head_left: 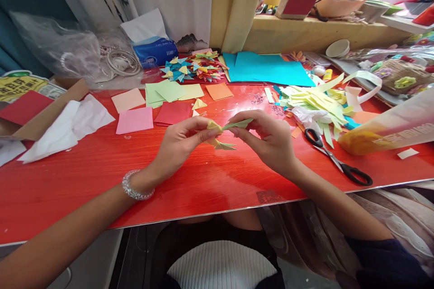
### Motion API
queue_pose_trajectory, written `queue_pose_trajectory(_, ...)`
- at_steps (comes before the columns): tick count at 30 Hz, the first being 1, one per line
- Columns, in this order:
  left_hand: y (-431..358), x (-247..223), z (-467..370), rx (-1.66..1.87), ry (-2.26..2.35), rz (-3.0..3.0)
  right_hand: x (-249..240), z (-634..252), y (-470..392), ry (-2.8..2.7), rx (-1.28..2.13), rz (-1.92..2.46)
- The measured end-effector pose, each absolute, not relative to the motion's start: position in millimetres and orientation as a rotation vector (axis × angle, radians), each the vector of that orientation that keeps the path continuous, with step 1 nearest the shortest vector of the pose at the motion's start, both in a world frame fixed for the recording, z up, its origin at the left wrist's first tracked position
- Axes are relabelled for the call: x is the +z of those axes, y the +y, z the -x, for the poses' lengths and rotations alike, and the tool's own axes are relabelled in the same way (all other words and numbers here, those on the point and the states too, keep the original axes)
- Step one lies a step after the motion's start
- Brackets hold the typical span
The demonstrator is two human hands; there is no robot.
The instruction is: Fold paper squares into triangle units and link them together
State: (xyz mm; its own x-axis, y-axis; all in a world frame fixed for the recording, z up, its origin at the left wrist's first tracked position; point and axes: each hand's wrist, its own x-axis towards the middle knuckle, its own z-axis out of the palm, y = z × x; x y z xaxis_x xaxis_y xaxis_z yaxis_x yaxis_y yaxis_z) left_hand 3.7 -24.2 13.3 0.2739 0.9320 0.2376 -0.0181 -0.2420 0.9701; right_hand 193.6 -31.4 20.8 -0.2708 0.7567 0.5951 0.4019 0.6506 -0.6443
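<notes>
Between my two hands, above the red table, is a small folded paper piece in yellow and pale green. My left hand pinches its yellow end between thumb and forefinger. A pale green pointed flap is pinched by my right hand. Just behind my hands lie red paper squares, an orange square and a small folded yellow piece. To the left of those are green squares and a pink square.
Black-handled scissors lie open at right, by a bottle on its side and a heap of paper strips. Behind are blue sheets, several folded colourful pieces and a tissue pack. A cardboard box stands left.
</notes>
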Motion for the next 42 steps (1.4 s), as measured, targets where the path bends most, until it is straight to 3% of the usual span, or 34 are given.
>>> queue_pose_trajectory(8,-27.3,11.5,-1.8,1.182,0.922,-1.736,17.2,-191.7,-34.1,-1.944,0.249,0.893)
queue_pose_trajectory(19,-23.5,8.4,-2.3,1.085,1.059,-1.633,16.3,-192.1,-24.0,-1.658,1.163,1.014)
queue_pose_trajectory(42,-16.6,5.1,-1.2,0.838,1.101,-1.619,2.4,-179.4,-26.4,-1.510,1.394,1.046)
